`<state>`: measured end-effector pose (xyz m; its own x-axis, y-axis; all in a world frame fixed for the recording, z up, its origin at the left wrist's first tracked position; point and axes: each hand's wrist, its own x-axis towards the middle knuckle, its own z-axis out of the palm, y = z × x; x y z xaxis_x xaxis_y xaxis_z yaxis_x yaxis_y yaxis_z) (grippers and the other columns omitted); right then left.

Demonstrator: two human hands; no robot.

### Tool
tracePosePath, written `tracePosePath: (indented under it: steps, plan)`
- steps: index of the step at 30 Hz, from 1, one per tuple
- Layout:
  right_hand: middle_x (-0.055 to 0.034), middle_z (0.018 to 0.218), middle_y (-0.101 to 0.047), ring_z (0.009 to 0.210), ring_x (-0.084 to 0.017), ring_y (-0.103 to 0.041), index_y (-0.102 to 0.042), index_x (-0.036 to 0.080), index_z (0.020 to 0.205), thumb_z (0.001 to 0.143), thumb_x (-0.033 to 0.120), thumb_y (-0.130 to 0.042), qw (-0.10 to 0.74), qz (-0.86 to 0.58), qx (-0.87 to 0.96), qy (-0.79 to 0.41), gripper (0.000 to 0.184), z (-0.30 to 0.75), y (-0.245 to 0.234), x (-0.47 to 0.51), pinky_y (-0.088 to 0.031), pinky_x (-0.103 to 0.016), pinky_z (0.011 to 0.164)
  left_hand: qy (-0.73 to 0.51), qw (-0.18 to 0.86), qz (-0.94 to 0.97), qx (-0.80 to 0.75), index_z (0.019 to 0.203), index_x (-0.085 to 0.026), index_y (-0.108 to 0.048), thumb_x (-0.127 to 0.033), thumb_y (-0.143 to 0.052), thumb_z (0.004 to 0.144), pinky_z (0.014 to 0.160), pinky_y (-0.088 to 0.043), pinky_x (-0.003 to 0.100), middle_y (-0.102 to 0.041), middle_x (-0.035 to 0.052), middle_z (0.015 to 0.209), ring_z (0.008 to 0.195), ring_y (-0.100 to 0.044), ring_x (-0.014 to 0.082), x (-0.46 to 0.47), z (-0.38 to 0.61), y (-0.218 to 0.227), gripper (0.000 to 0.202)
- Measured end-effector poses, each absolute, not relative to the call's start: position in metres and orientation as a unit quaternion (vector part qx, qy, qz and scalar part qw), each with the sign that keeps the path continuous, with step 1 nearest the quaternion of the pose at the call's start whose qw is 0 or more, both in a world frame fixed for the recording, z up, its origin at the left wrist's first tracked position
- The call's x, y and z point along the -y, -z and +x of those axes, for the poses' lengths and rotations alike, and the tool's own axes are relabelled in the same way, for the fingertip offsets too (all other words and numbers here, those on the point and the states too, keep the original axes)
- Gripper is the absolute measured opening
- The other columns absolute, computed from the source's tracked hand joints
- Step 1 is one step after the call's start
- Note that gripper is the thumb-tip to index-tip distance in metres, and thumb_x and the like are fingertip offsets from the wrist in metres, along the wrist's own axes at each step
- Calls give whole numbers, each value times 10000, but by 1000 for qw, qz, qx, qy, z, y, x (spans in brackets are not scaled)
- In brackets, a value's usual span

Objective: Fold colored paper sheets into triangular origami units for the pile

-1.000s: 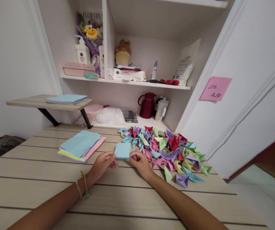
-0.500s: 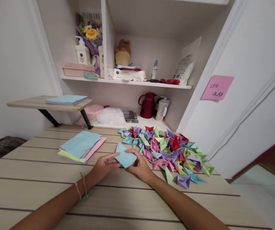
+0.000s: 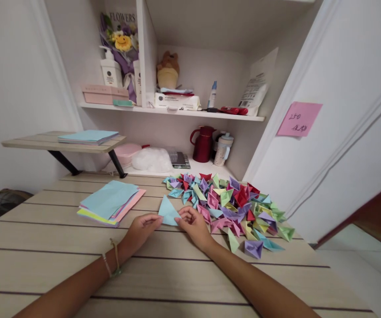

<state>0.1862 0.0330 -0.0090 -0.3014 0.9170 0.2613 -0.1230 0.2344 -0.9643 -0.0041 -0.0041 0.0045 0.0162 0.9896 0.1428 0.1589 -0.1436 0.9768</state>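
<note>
Between my hands is a light-blue piece of folded paper, a triangle with its point away from me. My left hand pinches its lower left corner between thumb and fingers. At the lower right corner, the thumb and curled fingers of my right hand grip the paper. Just right of that hand spreads a heap of folded paper boats in blue, pink, red, purple, green and yellow. On the left lies a stack of coloured paper sheets, light blue on top.
A small raised shelf carries another paper stack at the back left. Behind the slatted table stand a red jug, a pale cup and a white plastic bag. A pink note hangs on the right.
The blue paper went from a folded diamond-like shape with a flap toward me to a triangle pointing away. My right fingers have shifted to its lower right corner. The view moved slightly.
</note>
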Motion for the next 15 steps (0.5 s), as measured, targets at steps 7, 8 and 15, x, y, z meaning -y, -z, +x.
tracePosePath:
  steps: [7, 8, 15]
  plan:
    - [33, 580, -522, 518, -98, -440, -571, 181, 1001, 701, 338, -626, 473, -326, 626, -528, 343, 186, 8, -32, -338, -204, 488, -544, 448, 520, -482, 835, -169, -562, -259, -713, 597, 593, -446, 218, -628, 0, 686, 633, -589, 129, 2, -2, -2, 297]
    - [27, 582, -527, 522, -101, -443, -595, 176, 969, 705, 348, -618, 469, -330, 629, -526, 316, 186, 9, -33, -340, -206, 489, -545, 453, 522, -475, 858, -170, -542, -258, -710, 604, 579, -439, 214, -622, -3, 683, 623, -585, 124, 1, -2, -1, 317]
    - [3, 588, -562, 533, -109, -456, -655, 158, 703, 694, 340, -616, 456, -345, 644, -508, 186, 186, 11, -33, -343, -213, 496, -507, 518, 533, -437, 1006, -188, -424, -241, -731, 590, 604, -454, 249, -630, 31, 794, 685, -607, 151, 5, 0, -1, 520]
